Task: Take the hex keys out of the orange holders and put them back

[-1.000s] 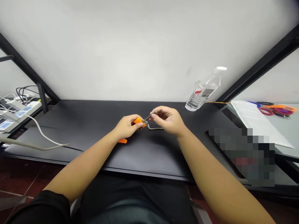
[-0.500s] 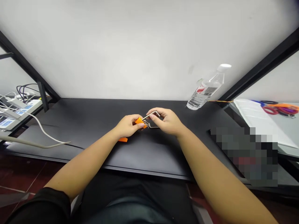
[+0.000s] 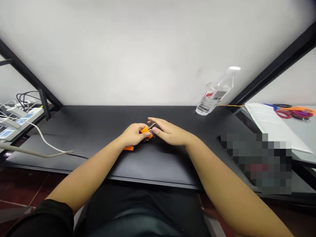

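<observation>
My left hand (image 3: 133, 134) is closed around an orange hex key holder (image 3: 146, 132), gripping it between thumb and fingers just above the black tabletop. Several bent metal hex keys (image 3: 151, 131) sit bunched at the holder's right side. One longer hex key (image 3: 153, 125) slants up from it, its bend close to my right hand. My right hand (image 3: 170, 132) has its fingers stretched out leftward over the keys, thumb apart and against their ends. Part of the keys is hidden by my fingers. Another orange piece (image 3: 128, 148) lies on the table below my left wrist.
A water bottle (image 3: 214, 93) stands at the back right. A blurred-out dark item (image 3: 256, 164) lies on the right. Farther right are a white packet (image 3: 274, 125) and colourful scissors (image 3: 293, 112). Power strips (image 3: 22, 120) and a pale cable (image 3: 46, 141) are on the left.
My right hand has moved left, closer to the holder, and its pinch has loosened into straighter fingers. The long hex key now sticks out less. My left hand keeps its grip.
</observation>
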Motion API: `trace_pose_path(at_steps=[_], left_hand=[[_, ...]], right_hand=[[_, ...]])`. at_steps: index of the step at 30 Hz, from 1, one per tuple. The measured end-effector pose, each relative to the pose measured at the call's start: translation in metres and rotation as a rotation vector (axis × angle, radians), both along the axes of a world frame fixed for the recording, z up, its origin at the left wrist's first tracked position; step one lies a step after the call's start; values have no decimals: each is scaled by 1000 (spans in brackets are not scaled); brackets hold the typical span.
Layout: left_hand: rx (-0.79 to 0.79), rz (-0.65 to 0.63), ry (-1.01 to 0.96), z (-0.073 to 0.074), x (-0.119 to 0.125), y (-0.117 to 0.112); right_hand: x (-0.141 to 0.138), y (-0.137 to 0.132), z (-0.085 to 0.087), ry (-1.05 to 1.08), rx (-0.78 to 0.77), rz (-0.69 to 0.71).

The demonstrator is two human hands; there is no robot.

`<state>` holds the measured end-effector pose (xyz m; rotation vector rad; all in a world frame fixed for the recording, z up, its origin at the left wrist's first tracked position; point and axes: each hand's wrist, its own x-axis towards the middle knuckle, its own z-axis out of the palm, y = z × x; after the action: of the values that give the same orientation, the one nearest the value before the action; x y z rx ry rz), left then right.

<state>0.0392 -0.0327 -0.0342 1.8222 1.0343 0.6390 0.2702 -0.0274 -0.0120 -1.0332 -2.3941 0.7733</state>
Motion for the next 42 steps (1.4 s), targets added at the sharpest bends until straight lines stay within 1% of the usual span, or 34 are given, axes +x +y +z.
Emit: trace_pose_path(at_steps=[5, 8, 11, 13, 15, 18, 22, 25, 27, 31, 33, 35, 37, 39, 41, 42], left_hand=[[29, -2, 1, 1, 1, -1], [55, 11, 34, 1, 2, 0], [71, 18, 14, 1, 2, 0], [59, 14, -14, 2, 2, 0], [49, 17, -27, 3, 2, -1], [68, 51, -23, 5, 1, -3], [75, 86, -34, 5, 1, -3], [71, 92, -47, 4, 1, -2], [70, 88, -49, 4, 1, -2], [74, 83, -36, 5, 1, -3], [79, 88, -30, 6, 1, -3], [76, 90, -41, 5, 1, -3], [62, 84, -67, 4, 1, -2], [40, 70, -101, 2, 1, -2], [15, 49, -138, 1, 2, -1], [3, 37, -156, 1, 2, -1]], right_hand=[[-6, -4, -8, -71, -4, 116], [-12, -6, -10, -111, 11, 145], [-8, -4, -2, -103, 146, 109], [0, 1, 6, -119, 246, 41], [9, 5, 13, -213, 269, -40], [15, 10, 16, -427, 193, -89], [0, 6, 13, -647, 62, -98], [-14, -2, 14, -757, -34, -129], [-19, -6, 14, -773, -41, -145], [-12, -4, 10, -630, 121, -155], [-2, 2, 8, -498, 194, -179], [7, 8, 7, -306, 234, -224], [13, 12, 7, -34, 242, -279], [12, 11, 8, 255, 206, -304], [7, 7, 8, 478, 140, -285], [3, 4, 9, 548, 108, -265]])
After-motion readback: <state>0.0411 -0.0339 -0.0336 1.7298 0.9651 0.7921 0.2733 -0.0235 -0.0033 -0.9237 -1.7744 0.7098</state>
